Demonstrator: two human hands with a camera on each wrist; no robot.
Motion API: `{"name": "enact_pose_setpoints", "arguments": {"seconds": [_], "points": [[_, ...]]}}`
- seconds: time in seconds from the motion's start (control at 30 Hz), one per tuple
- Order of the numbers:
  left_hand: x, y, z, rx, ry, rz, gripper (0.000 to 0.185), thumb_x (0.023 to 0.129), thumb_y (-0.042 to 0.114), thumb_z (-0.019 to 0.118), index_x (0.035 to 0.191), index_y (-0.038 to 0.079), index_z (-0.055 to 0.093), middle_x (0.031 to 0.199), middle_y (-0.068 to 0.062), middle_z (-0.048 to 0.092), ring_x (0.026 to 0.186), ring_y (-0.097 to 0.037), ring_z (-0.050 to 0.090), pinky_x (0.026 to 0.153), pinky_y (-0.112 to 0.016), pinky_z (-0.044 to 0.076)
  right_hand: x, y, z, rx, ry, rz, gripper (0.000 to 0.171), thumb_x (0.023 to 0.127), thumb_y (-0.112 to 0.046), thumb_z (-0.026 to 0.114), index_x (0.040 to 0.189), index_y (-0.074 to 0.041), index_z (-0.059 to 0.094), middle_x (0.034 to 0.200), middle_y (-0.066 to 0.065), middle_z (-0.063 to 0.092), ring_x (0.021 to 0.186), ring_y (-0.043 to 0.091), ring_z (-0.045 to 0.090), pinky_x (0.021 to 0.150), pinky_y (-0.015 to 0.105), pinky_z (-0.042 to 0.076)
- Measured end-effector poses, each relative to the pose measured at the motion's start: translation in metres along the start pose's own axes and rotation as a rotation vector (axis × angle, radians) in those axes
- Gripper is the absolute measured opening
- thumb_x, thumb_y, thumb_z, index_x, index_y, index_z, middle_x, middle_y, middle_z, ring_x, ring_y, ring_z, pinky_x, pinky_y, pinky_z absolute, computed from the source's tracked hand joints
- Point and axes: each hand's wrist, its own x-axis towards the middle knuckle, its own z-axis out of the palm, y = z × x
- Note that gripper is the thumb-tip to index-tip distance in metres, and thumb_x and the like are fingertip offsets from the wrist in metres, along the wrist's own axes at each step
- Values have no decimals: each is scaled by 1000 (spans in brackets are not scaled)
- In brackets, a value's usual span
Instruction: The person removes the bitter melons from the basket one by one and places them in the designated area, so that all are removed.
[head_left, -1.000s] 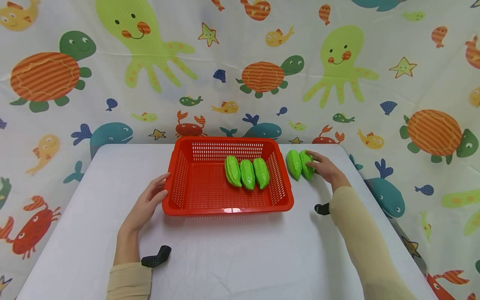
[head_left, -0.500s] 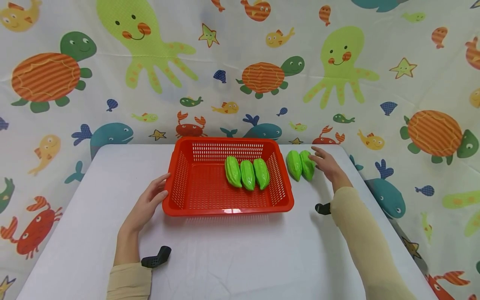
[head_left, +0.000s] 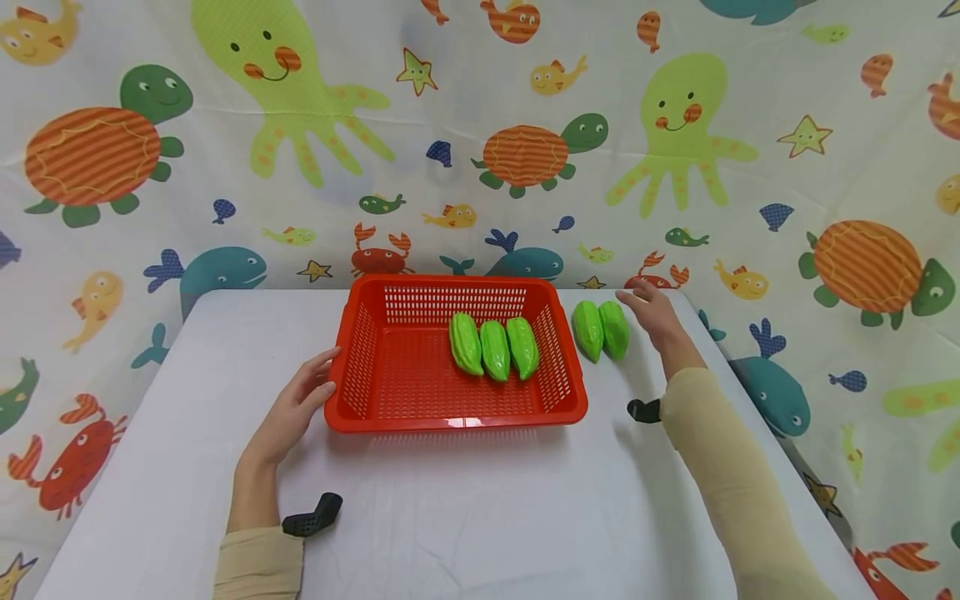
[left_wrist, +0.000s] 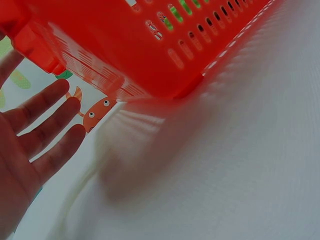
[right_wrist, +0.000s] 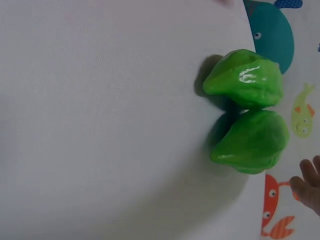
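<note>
A red basket [head_left: 360, 350] stands mid-table with three green ridged gourds [head_left: 493, 347] lying side by side in its right half. Two more green gourds [head_left: 601, 330] [right_wrist: 247, 112] lie on the white table just right of the basket. My right hand [head_left: 651, 313] hovers beside them with its fingers relaxed, holding nothing. My left hand [head_left: 296, 407] rests flat against the basket's left front corner [left_wrist: 37, 45], fingers straight.
The white table [head_left: 465, 508] ends at a sea-animal patterned curtain [head_left: 480, 150] behind and at the sides. Small black camera mounts show at each wrist [head_left: 313, 515] [head_left: 643, 410].
My right hand has lifted off the rightmost loose gourd and drawn back to the far right. The gourds, basket and left hand stay put.
</note>
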Motion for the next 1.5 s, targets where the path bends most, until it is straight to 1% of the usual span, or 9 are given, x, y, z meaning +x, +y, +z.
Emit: {"name": "enact_pose_setpoints", "arguments": {"seconds": [0.13, 0.27, 0.43, 0.53, 0.8, 1.07, 1.13, 1.33, 1.5], "points": [[0, -1, 0, 3, 1, 0, 60, 101, 36, 51, 155, 27, 27, 146, -14, 40, 132, -31, 36, 103, -65, 35, -2, -9, 2, -5, 11, -15, 75, 97, -47, 54, 157, -20, 19, 160, 15, 21, 146, 37, 16, 115, 59, 17], [0, 0, 0, 3, 0, -1, 60, 101, 36, 51, 155, 28, 28, 145, -13, 40, 132, -31, 36, 103, -65, 35, -5, -20, 4, 6, 5, -40, 73, 99, -44, 54, 158, -21, 18, 160, 14, 21, 146, 36, 17, 115, 58, 17], [0, 0, -1, 1, -4, -1, 59, 101, 36, 51, 155, 28, 28, 145, -13, 40, 132, -29, 37, 103, -64, 36, -9, -34, 6, 35, -20, -68, 78, 96, -49, 56, 158, -23, 17, 162, 9, 17, 147, 33, 16, 116, 56, 17], [0, 0, -1, 1, -5, 2, 59, 101, 36, 51, 155, 28, 28, 145, -12, 41, 131, -29, 37, 103, -63, 36, -11, -43, 7, 41, -29, -90, 77, 96, -48, 57, 158, -24, 17, 162, 8, 17, 147, 33, 16, 116, 57, 17], [0, 0, -1, 0, -6, 3, 59, 101, 36, 51, 155, 27, 28, 144, -13, 41, 130, -28, 38, 104, -62, 37, -19, -62, 14, 40, -16, -135, 78, 93, -53, 58, 157, -28, 21, 161, 5, 21, 146, 30, 21, 116, 53, 20], [1, 0, -2, 10, -9, 12, 59, 101, 35, 50, 155, 27, 28, 144, -12, 42, 130, -27, 39, 103, -60, 38, -29, -88, 21, 98, -44, -191, 73, 95, -46, 60, 156, -27, 24, 161, 6, 23, 145, 29, 25, 117, 49, 22], [1, 0, -2, 17, -8, 15, 58, 101, 35, 50, 155, 27, 28, 144, -11, 42, 129, -26, 40, 103, -57, 39, -32, -94, 23, 113, -53, -208, 71, 96, -43, 60, 156, -26, 26, 160, 6, 24, 144, 29, 26, 116, 49, 23], [0, 0, -2, 33, -8, 15, 58, 101, 35, 50, 154, 27, 29, 142, -10, 44, 127, -23, 42, 100, -45, 41, -41, -108, 30, 158, -92, -249, 71, 95, -44, 61, 155, -27, 28, 159, 3, 27, 144, 27, 28, 116, 47, 25], [0, 1, -2, 28, -10, 9, 58, 101, 36, 50, 154, 27, 29, 142, -10, 44, 128, -23, 41, 102, -49, 41, -48, -119, 37, 188, -127, -283, 71, 94, -43, 62, 155, -28, 29, 159, 2, 27, 143, 27, 29, 116, 46, 27]]}}
